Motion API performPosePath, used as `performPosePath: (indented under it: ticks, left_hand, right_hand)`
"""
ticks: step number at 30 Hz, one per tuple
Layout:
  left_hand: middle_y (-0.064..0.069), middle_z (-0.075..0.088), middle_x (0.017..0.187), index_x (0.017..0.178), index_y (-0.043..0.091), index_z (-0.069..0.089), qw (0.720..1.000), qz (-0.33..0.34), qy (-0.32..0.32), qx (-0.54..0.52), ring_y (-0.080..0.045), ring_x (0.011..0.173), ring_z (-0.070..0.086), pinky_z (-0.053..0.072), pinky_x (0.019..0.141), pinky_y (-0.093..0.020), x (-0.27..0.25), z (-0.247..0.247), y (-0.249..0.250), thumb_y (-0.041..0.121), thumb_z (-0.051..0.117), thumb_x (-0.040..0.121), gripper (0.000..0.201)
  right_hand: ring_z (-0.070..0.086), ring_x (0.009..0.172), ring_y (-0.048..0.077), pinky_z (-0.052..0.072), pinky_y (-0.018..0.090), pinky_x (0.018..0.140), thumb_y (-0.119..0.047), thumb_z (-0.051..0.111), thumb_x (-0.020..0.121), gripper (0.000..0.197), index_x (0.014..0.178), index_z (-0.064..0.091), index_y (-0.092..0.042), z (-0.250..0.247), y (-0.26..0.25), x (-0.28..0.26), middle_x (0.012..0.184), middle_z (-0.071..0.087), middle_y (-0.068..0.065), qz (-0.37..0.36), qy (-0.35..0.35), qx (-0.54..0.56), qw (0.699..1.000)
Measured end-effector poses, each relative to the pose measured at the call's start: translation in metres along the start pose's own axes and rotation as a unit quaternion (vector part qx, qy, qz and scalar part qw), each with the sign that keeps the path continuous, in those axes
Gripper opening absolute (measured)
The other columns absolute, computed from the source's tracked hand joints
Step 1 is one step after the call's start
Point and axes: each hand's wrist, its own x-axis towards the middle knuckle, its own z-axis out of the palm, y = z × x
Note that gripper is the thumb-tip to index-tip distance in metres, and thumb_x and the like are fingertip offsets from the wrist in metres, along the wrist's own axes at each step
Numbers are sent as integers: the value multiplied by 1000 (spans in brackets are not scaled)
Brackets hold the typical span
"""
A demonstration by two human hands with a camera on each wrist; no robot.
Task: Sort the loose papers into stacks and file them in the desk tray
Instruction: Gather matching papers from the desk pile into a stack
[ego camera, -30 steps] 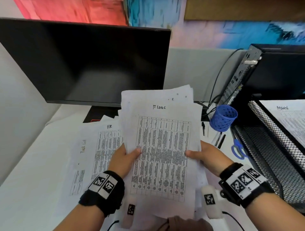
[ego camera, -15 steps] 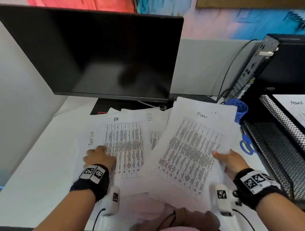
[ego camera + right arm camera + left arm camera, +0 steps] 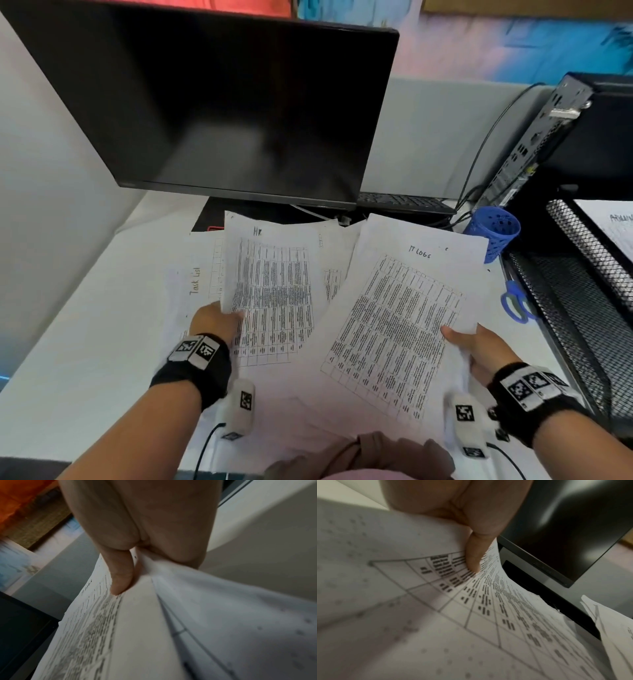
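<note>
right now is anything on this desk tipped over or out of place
Yes: the blue mesh pen cup lies tipped on its side beside the desk tray, with blue-handled scissors loose on the desk. The papers are still an overlapping, skewed spread.

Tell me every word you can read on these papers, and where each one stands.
"HR": handwritten atop the HR sheet, pinched by the left hand.
"IT LOGS": atop the IT logs sheet, pinched by the right hand.
"Task List": Task List sheet.
Tray paper: heading cut off.
Table print: too small.
</note>
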Motion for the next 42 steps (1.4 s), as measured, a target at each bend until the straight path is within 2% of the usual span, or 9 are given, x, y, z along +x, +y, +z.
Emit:
performPosePath:
  ticks: [3, 13, 20, 22, 26, 30, 36, 39, 42]
  left_hand:
    - [-2, 59, 69, 97, 3, 64, 995, 20, 13, -95, -13, 58, 52, 37, 49, -21, -5, -3, -2, 14, 61, 91, 13]
    - [3, 71, 62, 86, 13, 69, 966, 79, -118, -214, -8, 53, 67, 50, 46, -18, -49, -5, 23, 14, 71, 83, 4]
    - [5, 75, 84, 90, 18, 74, 956, 141, -234, -105, -10, 78, 71, 54, 73, -26, -67, 17, 39, 26, 69, 84, 12]
    - [10, 73, 97, 99, 26, 73, 956, 139, -219, -133, -8, 91, 68, 51, 85, -27, -59, 11, 34, 29, 67, 86, 15]
    - [-6, 57, 128, 122, 24, 59, 998, 61, 13, 10, -27, 117, 53, 42, 102, -40, -10, 0, 5, 47, 71, 76, 53]
    - [-11, 55, 125, 131, 20, 46, 989, 23, 0, 145, -31, 114, 55, 47, 97, -40, -2, 4, -15, 51, 84, 58, 88]
    - [-4, 69, 87, 104, 11, 65, 996, 58, -51, 33, -20, 76, 64, 52, 71, -31, -13, 15, -10, 21, 72, 82, 26]
    - [0, 67, 84, 108, 13, 66, 993, 95, -27, -62, -14, 73, 60, 42, 58, -21, -22, 6, -8, 15, 63, 89, 20]
    - [4, 69, 84, 94, 22, 68, 982, 123, -39, -135, -20, 83, 64, 44, 65, -24, -32, -8, -2, 12, 61, 90, 13]
  right_hand:
    - [64, 105, 37, 45, 56, 96, -24, 92, 32, 99, 122, 58, -1, -5, 0, 2, 112, 67, 21, -7, -25, 20, 999]
    - [67, 102, 27, 59, 33, 76, -32, 98, 23, 105, 116, 61, -2, 16, -14, -3, 112, 69, 16, -36, -141, 26, 989]
    - [71, 88, 25, 58, 30, 62, -38, 96, 16, 101, 104, 66, -2, 38, -14, -6, 101, 72, 15, -35, -136, -2, 990]
    - [72, 87, 25, 59, 31, 64, -38, 96, 26, 95, 108, 65, -2, 31, -16, -5, 99, 73, 14, -45, -101, -3, 994]
    - [69, 80, 22, 54, 30, 62, -8, 63, 86, 37, 122, 56, 0, 19, -21, -11, 107, 69, 14, -64, -12, -2, 998]
    - [54, 94, 23, 43, 31, 78, -6, 57, 92, 43, 132, 45, 2, 10, -21, -9, 123, 56, 11, -57, 44, -15, 997]
    - [61, 108, 30, 42, 49, 101, -7, 63, 86, 43, 127, 52, -2, 18, -18, -10, 122, 62, 19, -53, 17, 3, 998]
    - [66, 95, 26, 52, 41, 85, -6, 71, 80, 39, 117, 58, -4, 21, -22, -13, 111, 67, 17, -58, -20, 28, 998]
    - [71, 90, 23, 58, 35, 76, -30, 97, 26, 92, 108, 63, -7, 19, -22, -9, 103, 72, 12, -68, -60, 48, 995]
